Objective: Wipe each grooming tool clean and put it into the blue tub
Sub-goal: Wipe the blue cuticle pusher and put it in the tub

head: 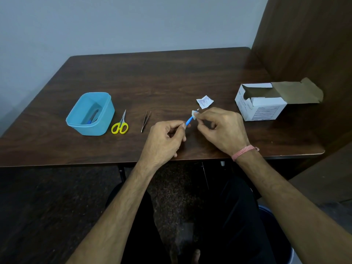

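Dark wooden table (171,77) carries tub (76,119), scissors (120,124), tweezers (146,121), wrapper (205,101), box (261,109).

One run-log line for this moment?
wiping | left hand holds blue tool | right hand rubs wipe | tub: one tool

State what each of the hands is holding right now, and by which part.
Left hand grips the blue-handled tool by the lower end of its handle. Right hand pinches a small white wipe around the tool's upper end.

A slim blue-handled tool (188,121) sat above the desk's near edge, a white wipe (194,113) folded round its tip. Yellow scissors (120,124) and tweezers (146,121) lay flat beside the blue tub (106,113) (one blue-handled tool (92,117) inside), toward the left edge.
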Action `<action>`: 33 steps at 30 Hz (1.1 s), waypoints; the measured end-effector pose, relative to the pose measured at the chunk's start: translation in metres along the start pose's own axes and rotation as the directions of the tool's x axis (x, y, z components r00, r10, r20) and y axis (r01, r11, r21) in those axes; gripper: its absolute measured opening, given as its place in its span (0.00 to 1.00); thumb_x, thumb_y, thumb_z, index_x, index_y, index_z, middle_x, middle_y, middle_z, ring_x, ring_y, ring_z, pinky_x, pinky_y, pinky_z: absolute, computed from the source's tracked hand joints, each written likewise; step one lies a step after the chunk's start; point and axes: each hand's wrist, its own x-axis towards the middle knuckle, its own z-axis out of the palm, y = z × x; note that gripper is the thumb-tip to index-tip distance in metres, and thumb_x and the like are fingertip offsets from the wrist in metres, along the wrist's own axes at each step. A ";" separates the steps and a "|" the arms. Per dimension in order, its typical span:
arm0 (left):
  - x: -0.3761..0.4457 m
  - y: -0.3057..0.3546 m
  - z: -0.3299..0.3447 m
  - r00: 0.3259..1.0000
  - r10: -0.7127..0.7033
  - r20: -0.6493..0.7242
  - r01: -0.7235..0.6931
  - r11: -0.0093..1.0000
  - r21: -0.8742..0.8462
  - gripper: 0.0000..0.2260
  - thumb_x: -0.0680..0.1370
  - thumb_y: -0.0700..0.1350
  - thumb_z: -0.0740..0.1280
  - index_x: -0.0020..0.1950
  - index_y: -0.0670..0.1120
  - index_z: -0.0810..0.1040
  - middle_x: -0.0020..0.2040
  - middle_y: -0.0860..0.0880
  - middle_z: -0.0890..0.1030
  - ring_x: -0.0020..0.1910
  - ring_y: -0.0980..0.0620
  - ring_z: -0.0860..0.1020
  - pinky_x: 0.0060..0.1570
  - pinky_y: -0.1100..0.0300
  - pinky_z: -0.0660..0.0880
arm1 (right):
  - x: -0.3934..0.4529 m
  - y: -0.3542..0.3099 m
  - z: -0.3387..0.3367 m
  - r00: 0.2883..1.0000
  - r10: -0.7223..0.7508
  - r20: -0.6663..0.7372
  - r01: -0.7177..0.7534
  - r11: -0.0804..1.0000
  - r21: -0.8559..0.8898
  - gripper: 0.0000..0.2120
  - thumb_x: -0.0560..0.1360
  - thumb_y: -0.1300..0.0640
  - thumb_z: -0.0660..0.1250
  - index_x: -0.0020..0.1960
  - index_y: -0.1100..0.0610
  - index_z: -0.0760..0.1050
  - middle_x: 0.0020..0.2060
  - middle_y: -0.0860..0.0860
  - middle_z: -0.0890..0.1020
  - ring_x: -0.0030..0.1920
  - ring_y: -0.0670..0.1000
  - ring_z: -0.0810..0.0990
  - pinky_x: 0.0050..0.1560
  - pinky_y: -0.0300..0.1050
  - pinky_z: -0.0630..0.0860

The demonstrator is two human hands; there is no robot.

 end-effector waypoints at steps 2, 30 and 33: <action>0.000 0.000 0.000 1.000 -0.006 0.000 0.006 1.000 -0.005 0.11 0.88 0.50 0.67 0.56 0.56 0.90 0.36 0.57 0.83 0.26 0.58 0.74 0.23 0.62 0.75 | 0.001 0.000 0.000 1.000 0.020 -0.013 -0.020 1.000 0.006 0.08 0.79 0.57 0.77 0.57 0.51 0.91 0.45 0.46 0.89 0.34 0.42 0.72 0.36 0.53 0.81; -0.002 0.001 0.000 1.000 -0.002 0.011 0.002 1.000 0.012 0.11 0.87 0.51 0.68 0.52 0.58 0.90 0.36 0.57 0.84 0.27 0.58 0.75 0.24 0.61 0.75 | 0.002 -0.001 -0.001 0.999 0.052 0.004 -0.052 0.999 -0.002 0.07 0.79 0.56 0.77 0.56 0.50 0.91 0.43 0.46 0.88 0.35 0.42 0.73 0.37 0.52 0.81; -0.002 0.001 0.001 1.000 -0.005 0.002 0.005 1.000 0.014 0.11 0.87 0.50 0.68 0.52 0.58 0.90 0.35 0.57 0.84 0.26 0.60 0.75 0.24 0.61 0.75 | 0.003 -0.002 0.000 0.999 0.043 0.020 -0.042 0.999 -0.027 0.07 0.79 0.56 0.77 0.56 0.49 0.91 0.42 0.46 0.88 0.35 0.42 0.73 0.37 0.52 0.81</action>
